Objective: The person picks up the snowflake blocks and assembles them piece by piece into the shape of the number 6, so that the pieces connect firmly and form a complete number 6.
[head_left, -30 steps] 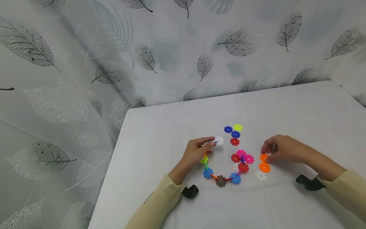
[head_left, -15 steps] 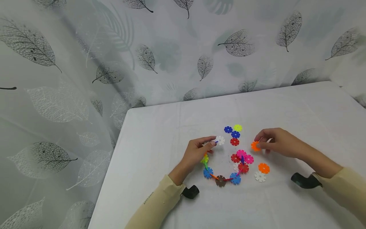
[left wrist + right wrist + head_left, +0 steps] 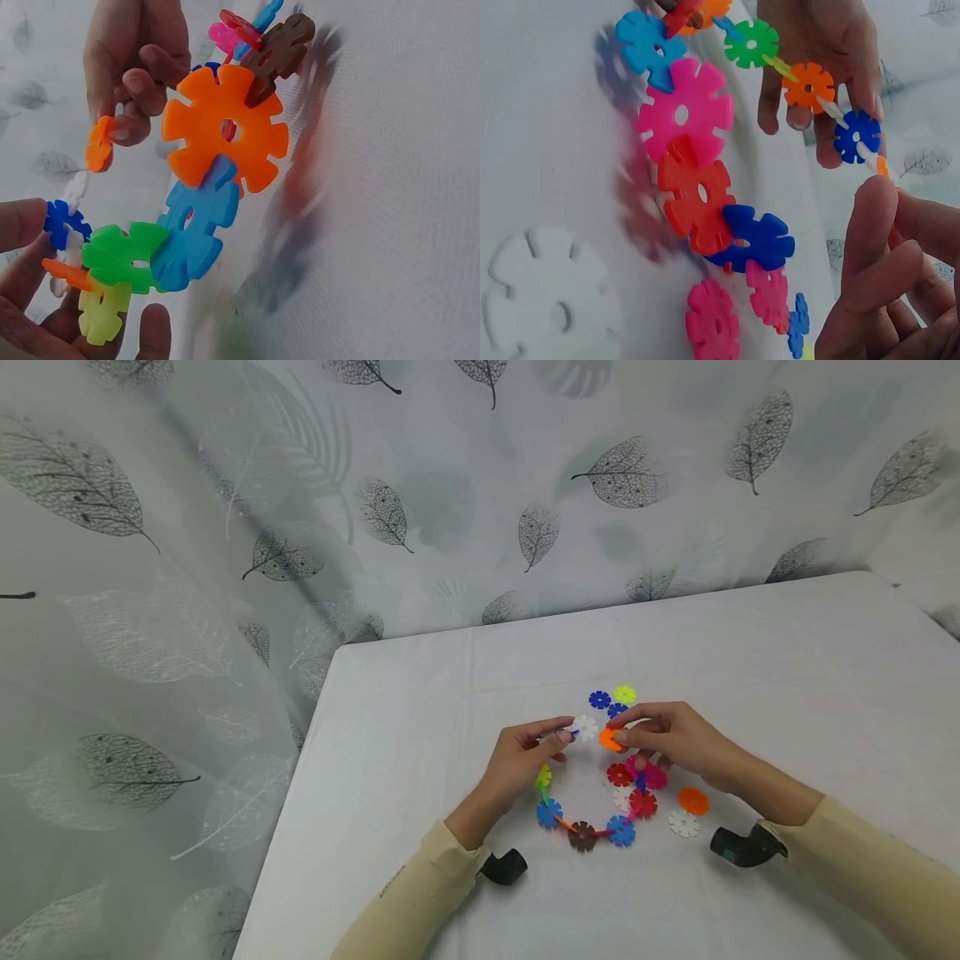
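My left hand [image 3: 517,764] pinches a blue notched plastic disc [image 3: 66,223] near one end of a chain of slotted-together discs. A white disc [image 3: 586,727] projects past the fingertips as the chain's end piece. From there the chain curves down through orange, yellow, green [image 3: 124,255] and light blue [image 3: 191,225] discs to a brown disc [image 3: 582,837], then on to pink and red ones. Between thumb and fingers, my right hand [image 3: 678,743] holds a loose orange disc [image 3: 609,739], its edge close to the white end disc.
Behind the hands lie loose blue discs [image 3: 599,700] and a yellow disc [image 3: 625,694]. Another orange disc [image 3: 693,801] and a white disc [image 3: 683,823] lie right of the chain. A leaf-patterned curtain [image 3: 442,518] hangs beyond the white-covered table [image 3: 405,727].
My right hand picked up an orange disc from the right-hand pile and carried it left to the chain's white end. My left hand stays nearly in place, shifting slightly right.
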Demonstrator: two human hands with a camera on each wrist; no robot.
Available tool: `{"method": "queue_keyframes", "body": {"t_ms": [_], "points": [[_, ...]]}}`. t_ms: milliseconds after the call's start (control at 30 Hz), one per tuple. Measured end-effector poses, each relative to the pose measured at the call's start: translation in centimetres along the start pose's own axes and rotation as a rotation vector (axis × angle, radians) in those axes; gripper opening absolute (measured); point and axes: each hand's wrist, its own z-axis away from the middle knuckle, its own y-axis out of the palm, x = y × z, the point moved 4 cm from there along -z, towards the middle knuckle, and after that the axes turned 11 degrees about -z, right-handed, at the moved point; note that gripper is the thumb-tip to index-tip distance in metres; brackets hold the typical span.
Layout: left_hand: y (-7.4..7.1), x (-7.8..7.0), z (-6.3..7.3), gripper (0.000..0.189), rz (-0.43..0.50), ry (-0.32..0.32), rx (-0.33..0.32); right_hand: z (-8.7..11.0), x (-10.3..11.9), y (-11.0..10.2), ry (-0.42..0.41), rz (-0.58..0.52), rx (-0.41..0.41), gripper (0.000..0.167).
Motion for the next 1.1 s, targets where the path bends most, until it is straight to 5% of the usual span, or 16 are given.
{"method": "queue_keyframes", "body": {"t_ms": [600,900,1100], "points": [[0.18,-0.2,0.29,0.03,0.009,0.032,0.008,0.1,-0.89,0.54,0.119,-0.131,-0.02,0.056],[0.23,-0.18,0.24,0.031,0.001,0.028,0.01,0.1,-0.98,0.75,0.164,-0.111,0.001,0.057],[0.31,-0.16,0.29,0.034,-0.031,0.047,0.073,0.29,-0.71,0.88,0.138,-0.077,0.003,0.056]]}}
